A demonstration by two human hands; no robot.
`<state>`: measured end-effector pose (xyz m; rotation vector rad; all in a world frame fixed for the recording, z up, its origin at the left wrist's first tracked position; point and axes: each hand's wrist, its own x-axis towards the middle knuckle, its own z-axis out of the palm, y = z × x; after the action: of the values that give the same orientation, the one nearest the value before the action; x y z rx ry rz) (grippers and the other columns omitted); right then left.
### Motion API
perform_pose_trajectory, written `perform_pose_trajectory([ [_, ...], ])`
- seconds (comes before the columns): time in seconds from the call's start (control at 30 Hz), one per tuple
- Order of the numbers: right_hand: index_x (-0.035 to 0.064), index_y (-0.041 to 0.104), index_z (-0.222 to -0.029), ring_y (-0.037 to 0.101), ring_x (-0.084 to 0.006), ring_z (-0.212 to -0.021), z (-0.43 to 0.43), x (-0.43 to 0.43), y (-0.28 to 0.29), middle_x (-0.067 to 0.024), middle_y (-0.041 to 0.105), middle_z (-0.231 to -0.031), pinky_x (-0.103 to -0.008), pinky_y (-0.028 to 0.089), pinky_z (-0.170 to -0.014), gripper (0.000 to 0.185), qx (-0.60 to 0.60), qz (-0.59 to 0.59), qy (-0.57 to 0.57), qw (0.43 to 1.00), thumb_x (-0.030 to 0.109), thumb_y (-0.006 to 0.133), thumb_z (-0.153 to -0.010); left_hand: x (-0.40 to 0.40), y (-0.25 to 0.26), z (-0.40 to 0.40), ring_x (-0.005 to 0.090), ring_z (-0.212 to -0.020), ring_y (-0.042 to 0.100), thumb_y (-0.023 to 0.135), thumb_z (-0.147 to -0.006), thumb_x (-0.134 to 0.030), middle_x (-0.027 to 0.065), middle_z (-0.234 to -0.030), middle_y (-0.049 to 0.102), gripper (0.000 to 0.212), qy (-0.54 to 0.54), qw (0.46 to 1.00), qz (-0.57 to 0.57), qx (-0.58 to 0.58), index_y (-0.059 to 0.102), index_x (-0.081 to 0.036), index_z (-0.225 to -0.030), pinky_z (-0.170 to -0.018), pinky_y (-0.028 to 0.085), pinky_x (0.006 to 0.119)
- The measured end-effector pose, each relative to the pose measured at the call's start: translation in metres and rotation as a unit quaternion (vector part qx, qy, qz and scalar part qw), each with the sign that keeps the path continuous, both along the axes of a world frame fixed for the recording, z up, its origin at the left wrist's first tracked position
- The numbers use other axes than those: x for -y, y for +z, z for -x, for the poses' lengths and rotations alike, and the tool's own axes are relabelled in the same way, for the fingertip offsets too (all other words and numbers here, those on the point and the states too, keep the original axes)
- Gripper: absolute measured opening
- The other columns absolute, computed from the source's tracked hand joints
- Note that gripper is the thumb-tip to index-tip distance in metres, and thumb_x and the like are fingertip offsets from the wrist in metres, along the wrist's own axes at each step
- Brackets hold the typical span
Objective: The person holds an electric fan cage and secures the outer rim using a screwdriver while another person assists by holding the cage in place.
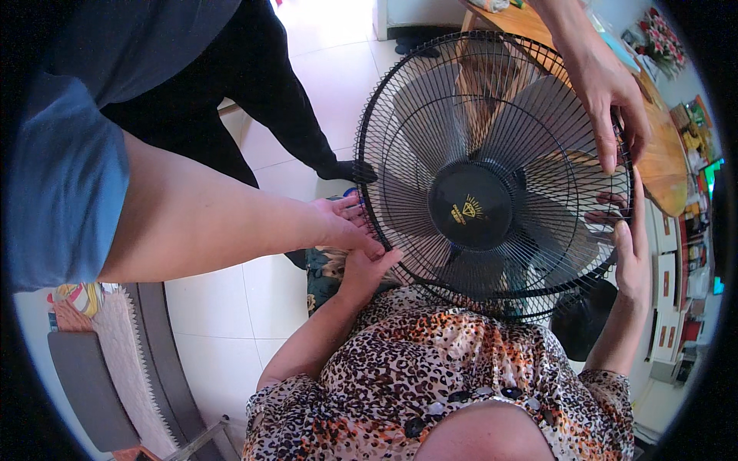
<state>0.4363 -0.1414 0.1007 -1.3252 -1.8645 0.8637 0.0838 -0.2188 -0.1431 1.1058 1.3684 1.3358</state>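
A black electric fan head point(471, 206) with a round wire grille and dark blades is held up in front of my leopard-print top. Its hub bears a yellow diamond emblem and writing. On the lower left rim of the grille my left hand point(369, 268) has its thumb out, its fingers partly hidden. The right rim rests in my right hand point(631, 259), thumb in front and fingers along the edge. Another person's hand point(349, 222) touches the left rim just above my left hand, and that person's other hand point(617, 101) grips the upper right rim.
The other person stands at the upper left, in dark trousers point(271, 98) and a blue sleeve point(69, 190). A wooden table point(663, 155) is behind the fan at the right, with white drawers point(666, 276) beyond. A grey-framed seat point(92, 386) with a pale cover stands at the lower left.
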Motion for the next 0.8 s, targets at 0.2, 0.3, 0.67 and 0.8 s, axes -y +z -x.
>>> perform_pose_trajectory([
  [0.2,0.004,0.019,-0.149,0.043,-0.0234,-0.124,0.002,-0.002,0.001,-0.0153,0.04,-0.139,-0.0359,0.038,-0.101,0.07,0.012,-0.012,-0.01,1.0,0.032,0.048,-0.093,0.004,0.014,-0.001,0.0085,-0.07,0.045,0.075,-0.077,-0.015,-0.0034,-0.074,0.048,0.024,0.006,0.996,0.094,0.003,0.053,-0.005,-0.079,-0.062,0.038,0.025],
  [0.3,0.0018,0.02,-0.149,0.035,-0.024,-0.133,0.002,-0.004,-0.001,-0.0154,0.032,-0.147,-0.0364,0.028,-0.109,0.07,0.05,-0.079,-0.012,0.996,0.033,0.048,-0.092,0.007,0.011,0.0,0.0073,-0.069,0.044,0.074,-0.078,-0.014,-0.0037,-0.074,0.048,0.024,0.01,0.992,0.12,0.022,0.052,-0.005,-0.077,-0.061,0.037,0.024],
  [0.67,0.0007,0.02,-0.148,0.033,-0.0246,-0.135,0.001,0.002,0.001,-0.0164,0.033,-0.147,-0.0366,0.025,-0.11,0.073,-0.008,-0.02,-0.006,1.0,0.039,0.05,-0.093,0.006,0.017,-0.003,0.0069,-0.069,0.044,0.072,-0.081,-0.011,-0.0047,-0.075,0.048,0.02,0.003,0.991,0.132,0.038,0.053,-0.006,-0.078,-0.06,0.036,0.023],
  [0.8,0.002,0.02,-0.149,0.038,-0.0238,-0.13,-0.001,-0.003,-0.005,-0.016,0.036,-0.144,-0.0364,0.031,-0.107,0.069,0.019,-0.097,-0.002,0.995,0.034,0.049,-0.094,0.005,0.025,-0.008,0.0071,-0.069,0.044,0.071,-0.082,-0.01,-0.0048,-0.076,0.048,0.019,0.008,0.987,0.146,0.071,0.053,-0.006,-0.078,-0.061,0.036,0.022],
])
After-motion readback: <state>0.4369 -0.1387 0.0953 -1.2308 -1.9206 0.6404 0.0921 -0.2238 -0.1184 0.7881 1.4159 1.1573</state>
